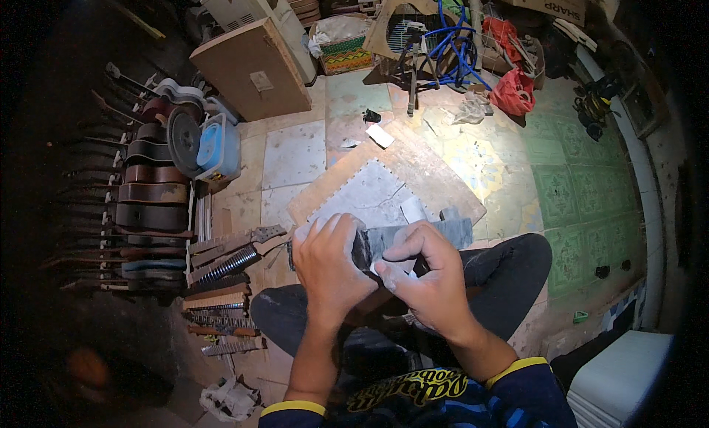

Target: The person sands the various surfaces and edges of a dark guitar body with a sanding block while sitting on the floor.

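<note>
A long dark grey piece, streaked with pale dust, lies crosswise over my lap; its exact kind is unclear. My left hand is closed round its left part, fingers over the far side. Against its near side, my right hand is curled with thumb and forefinger pinched together. Something small and whitish may be between those fingertips, but I cannot make it out. Pale dust coats both hands. Just beyond them a grey sheet lies on a wooden board, with a small whitish piece on it.
Several guitars stand racked at the left, behind a clear plastic tub. Guitar necks lie by my left knee. Farther off are a leaning panel, a blue hose and a red bag. A white box is lower right.
</note>
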Demonstrator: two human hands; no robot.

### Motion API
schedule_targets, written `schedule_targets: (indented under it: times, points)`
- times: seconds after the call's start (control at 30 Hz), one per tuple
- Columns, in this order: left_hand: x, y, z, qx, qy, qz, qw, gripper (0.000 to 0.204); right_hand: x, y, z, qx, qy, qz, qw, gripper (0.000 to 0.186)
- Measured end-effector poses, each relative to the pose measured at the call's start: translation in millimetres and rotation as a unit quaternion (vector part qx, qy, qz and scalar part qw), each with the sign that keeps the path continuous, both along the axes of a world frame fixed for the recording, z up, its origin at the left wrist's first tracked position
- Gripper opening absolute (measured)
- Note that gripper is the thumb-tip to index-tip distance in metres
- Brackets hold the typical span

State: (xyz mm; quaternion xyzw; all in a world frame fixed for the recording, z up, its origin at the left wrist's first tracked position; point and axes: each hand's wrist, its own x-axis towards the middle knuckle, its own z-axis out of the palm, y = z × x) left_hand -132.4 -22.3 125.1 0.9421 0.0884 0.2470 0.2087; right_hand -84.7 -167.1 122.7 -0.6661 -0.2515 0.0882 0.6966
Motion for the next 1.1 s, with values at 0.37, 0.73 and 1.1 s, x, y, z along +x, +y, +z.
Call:
schedule_targets:
  times: [0.37,0.73,1.1]
  points:
    - [0,-3,-1,-0.022,0.020,-0.001,1.000,0.035,1,0,0,-0.014,-0.019,-0.049,0.999,0.015]
    - [3,-9,1,-0.021,0.036,-0.008,0.999,0.039,3,-6,-2,-0.005,-0.011,-0.011,1.000,0.021]
    - [4,-4,2,-0.017,0.018,-0.017,1.000,0.041,7,-3,-2,0.003,-0.015,-0.040,0.999,0.013]
